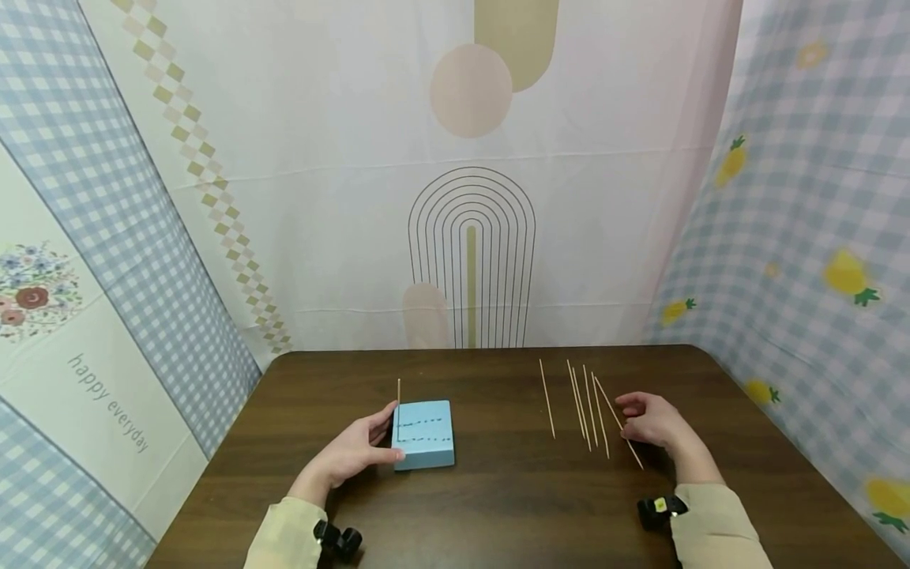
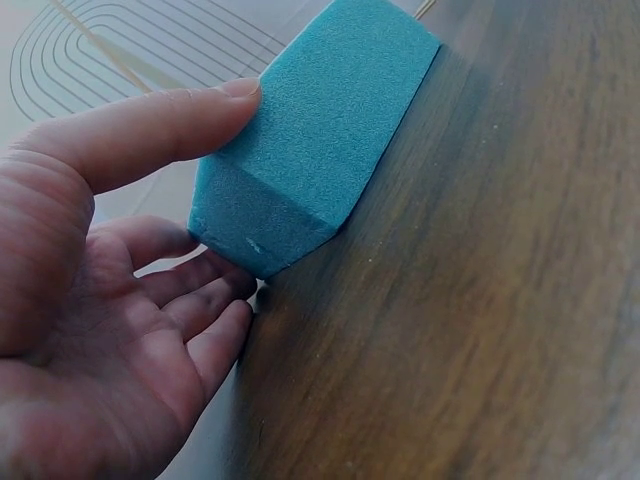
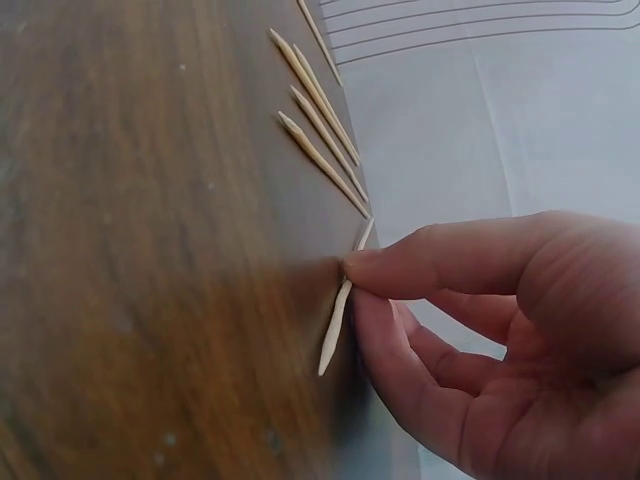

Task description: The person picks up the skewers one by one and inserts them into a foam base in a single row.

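My left hand [image 1: 351, 450] grips the left side of a light blue foam block [image 1: 430, 457], which lies flat on the table. Its thumb presses the near face, as the left wrist view shows too, with the fingers around the far corner. A thin wooden skewer [image 1: 399, 399] stands upright near the block's left edge, and rows of small dark marks cross the top. Over to the right, my right hand [image 1: 657, 423] pinches a slanted bamboo skewer [image 3: 335, 325] between thumb and index finger, part-way along its length. That skewer's pointed end faces the near side, low over the table.
Several more skewers [image 1: 600, 419] lie roughly side by side, left of my right hand, with a lone skewer [image 1: 547, 399] farther left. The dark brown wooden table [image 1: 512, 506] ends at a patterned cloth backdrop [image 1: 341, 237]. Checked cloths hang at both sides.
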`<move>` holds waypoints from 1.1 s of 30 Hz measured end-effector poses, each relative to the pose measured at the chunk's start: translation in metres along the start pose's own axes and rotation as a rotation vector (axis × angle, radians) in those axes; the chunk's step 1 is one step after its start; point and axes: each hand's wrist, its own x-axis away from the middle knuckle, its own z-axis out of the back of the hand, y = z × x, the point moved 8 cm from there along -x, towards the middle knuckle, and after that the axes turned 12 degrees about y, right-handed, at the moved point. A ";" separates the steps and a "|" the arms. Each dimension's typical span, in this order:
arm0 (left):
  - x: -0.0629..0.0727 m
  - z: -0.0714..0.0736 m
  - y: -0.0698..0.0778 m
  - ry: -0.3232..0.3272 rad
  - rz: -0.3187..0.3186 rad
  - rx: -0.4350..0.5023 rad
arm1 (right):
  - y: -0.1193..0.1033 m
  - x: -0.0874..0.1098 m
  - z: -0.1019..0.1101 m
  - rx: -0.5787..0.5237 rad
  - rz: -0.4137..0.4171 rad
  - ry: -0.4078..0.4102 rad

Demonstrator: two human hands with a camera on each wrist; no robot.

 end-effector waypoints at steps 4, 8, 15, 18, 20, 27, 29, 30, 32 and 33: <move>-0.001 0.000 0.000 -0.006 -0.001 0.001 | 0.002 -0.001 0.001 0.021 -0.003 0.005; -0.001 0.000 -0.001 -0.010 0.003 0.012 | 0.003 -0.002 0.001 0.034 0.000 0.000; -0.001 0.000 -0.001 -0.010 -0.003 0.011 | 0.006 0.000 0.004 -0.028 -0.029 -0.035; -0.001 0.001 -0.001 -0.009 -0.003 0.012 | 0.007 -0.001 0.006 -0.059 -0.044 -0.043; -0.001 0.001 -0.001 -0.008 -0.002 0.010 | 0.009 -0.001 0.006 -0.081 -0.050 -0.050; 0.000 0.001 -0.001 -0.005 -0.002 0.003 | 0.006 -0.002 0.004 -0.184 -0.045 -0.072; 0.000 0.001 0.000 -0.004 -0.002 0.003 | 0.003 -0.002 0.004 -0.210 -0.043 -0.071; 0.000 0.001 0.000 -0.002 -0.002 0.004 | 0.002 -0.002 0.004 -0.221 -0.043 -0.069; 0.000 0.001 0.000 -0.001 -0.003 0.006 | 0.000 -0.003 0.004 -0.239 -0.044 -0.061; 0.000 0.001 -0.001 -0.002 -0.004 0.005 | -0.001 -0.003 0.004 -0.251 -0.048 -0.056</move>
